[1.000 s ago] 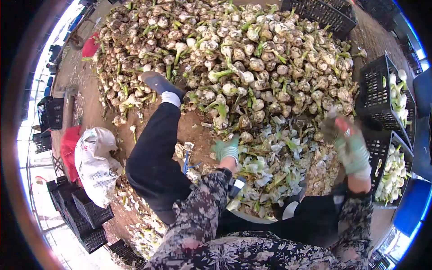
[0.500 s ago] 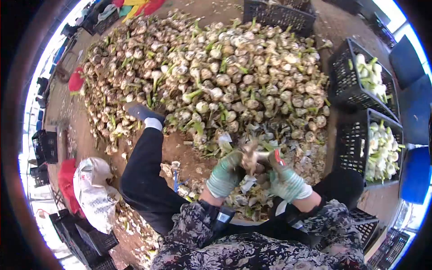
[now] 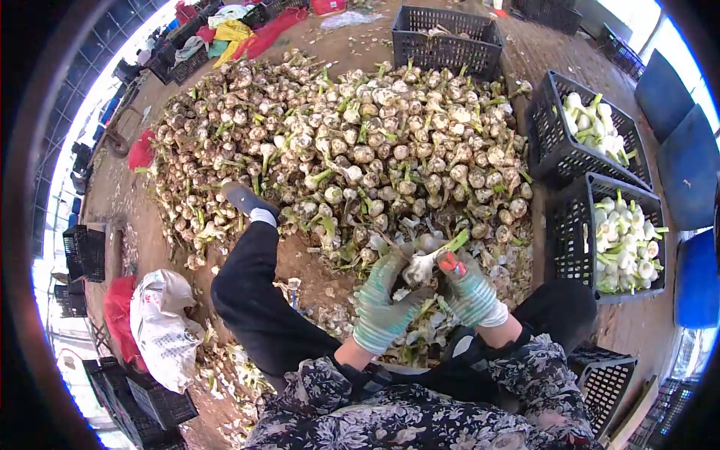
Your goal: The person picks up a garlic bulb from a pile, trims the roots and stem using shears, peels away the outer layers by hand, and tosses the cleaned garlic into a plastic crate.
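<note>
A whitish garlic bulb [image 3: 420, 270] with a green stem sits between my two hands, in front of my lap. My left hand [image 3: 381, 306], in a green-and-white striped glove with soiled fingers, curls its fingers and thumb around the bulb from the left. On the stem side is my right hand [image 3: 471, 289], gloved alike and closed on a small red object [image 3: 450, 262]; whether this is a tool's handle I cannot make out. Loose peelings [image 3: 420, 341] lie beneath my hands. Just beyond them spreads a large heap of garlic bulbs [image 3: 360, 150] with short stems.
Two black crates of cleaned white bulbs stand at the right, one farther back [image 3: 551, 135] and one nearer [image 3: 574, 232]. Another black crate [image 3: 450, 56] is behind the heap. A white sack [image 3: 166, 322] lies left of my outstretched leg [image 3: 259, 285].
The bulb between my hands now shows a white side and its green stem points up right. My left hand's grip has opened wider around it. The view has tilted up slightly.
</note>
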{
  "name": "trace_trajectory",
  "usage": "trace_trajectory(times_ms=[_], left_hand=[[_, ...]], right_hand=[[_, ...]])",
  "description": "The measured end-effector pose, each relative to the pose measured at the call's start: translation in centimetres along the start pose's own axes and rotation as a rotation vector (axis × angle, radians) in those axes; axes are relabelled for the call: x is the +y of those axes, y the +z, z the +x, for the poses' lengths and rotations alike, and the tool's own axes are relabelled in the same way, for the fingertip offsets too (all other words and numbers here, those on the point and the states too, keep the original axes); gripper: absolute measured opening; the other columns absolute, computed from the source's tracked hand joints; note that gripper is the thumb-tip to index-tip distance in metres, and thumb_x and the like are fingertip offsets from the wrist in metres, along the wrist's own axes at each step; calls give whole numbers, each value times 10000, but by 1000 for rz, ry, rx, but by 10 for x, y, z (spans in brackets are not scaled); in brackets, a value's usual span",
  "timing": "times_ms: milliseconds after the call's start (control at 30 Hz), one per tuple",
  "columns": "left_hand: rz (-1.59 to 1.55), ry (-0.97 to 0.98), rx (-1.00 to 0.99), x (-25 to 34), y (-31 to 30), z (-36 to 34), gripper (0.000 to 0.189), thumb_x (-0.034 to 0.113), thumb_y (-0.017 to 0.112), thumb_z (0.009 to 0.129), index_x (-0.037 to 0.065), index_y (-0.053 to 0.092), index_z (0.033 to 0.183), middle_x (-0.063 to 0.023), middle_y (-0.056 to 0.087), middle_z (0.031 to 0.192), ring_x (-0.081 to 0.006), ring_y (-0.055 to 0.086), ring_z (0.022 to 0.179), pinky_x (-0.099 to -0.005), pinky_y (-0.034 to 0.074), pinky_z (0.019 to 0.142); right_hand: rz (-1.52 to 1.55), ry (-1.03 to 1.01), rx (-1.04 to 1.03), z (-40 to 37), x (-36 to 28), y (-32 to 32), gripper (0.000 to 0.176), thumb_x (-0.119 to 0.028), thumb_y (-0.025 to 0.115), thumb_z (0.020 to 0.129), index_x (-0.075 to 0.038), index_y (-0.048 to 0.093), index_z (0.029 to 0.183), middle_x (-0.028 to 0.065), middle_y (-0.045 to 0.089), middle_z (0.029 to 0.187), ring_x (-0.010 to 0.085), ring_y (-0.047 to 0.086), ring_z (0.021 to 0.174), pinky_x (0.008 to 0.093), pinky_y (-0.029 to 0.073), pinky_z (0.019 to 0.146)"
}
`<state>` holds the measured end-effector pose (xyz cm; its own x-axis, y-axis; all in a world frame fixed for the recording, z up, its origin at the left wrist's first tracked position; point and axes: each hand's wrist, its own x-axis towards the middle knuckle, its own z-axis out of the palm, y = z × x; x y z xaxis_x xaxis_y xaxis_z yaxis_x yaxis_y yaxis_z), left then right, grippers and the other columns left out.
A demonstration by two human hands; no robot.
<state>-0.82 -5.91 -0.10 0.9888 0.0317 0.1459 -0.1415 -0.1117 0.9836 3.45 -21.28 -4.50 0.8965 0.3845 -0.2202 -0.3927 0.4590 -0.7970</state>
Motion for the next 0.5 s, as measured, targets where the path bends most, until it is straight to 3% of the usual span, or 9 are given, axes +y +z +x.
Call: trace_trajectory(times_ms=[100,133,167,233,367,433,500], left_hand=[[208,137,30,-8,2,0,622,60,725,683,-17,414,1217,-97,490,1166,-179,494,1055,-299,408,887],[149,119,39,-9,5,0,634,77,735,672,-9,418,1214,-93,492,1162,-185,494,1060,-297,408,886],[148,120,38,-8,6,1,634,77,735,672,-9,418,1214,-93,492,1162,-185,494,1060,-297,408,886],[203,133,40,-5,6,2,631,83,751,648,8,437,1190,-131,505,1142,-242,514,1034,-328,423,866],[12,97,90,1,13,2,605,106,755,655,2,457,1171,-133,506,1145,-236,524,1025,-325,428,856],[100,130,40,4,10,2,657,93,749,659,0,419,1220,-96,510,1150,-183,514,1027,-300,407,879],[101,116,43,1,7,0,658,94,752,656,-2,423,1218,-98,508,1155,-183,517,1019,-299,409,873]], right_hand=[[129,-179,-27,11,74,-33,646,-345,600,812,4,300,1264,132,477,1167,240,488,1089,335,403,930],[79,-72,36,-4,22,-8,689,-333,600,811,-2,243,1299,149,437,1220,262,454,1134,347,374,965],[79,-73,37,-6,12,-2,689,-333,600,811,-2,243,1299,149,437,1220,262,454,1134,347,374,965],[122,-55,133,-8,5,7,444,-139,618,802,-5,436,1185,72,526,1118,144,520,1031,236,431,867],[-1,-48,105,-7,-14,7,425,-148,619,804,-3,448,1165,66,549,1066,132,554,953,236,455,828],[-308,62,33,-8,-24,2,787,-445,663,724,70,331,1219,179,502,1140,251,548,1017,350,434,899],[-162,-1,-14,-15,-30,9,793,-457,664,718,84,344,1201,179,520,1118,249,558,1002,345,439,888]])
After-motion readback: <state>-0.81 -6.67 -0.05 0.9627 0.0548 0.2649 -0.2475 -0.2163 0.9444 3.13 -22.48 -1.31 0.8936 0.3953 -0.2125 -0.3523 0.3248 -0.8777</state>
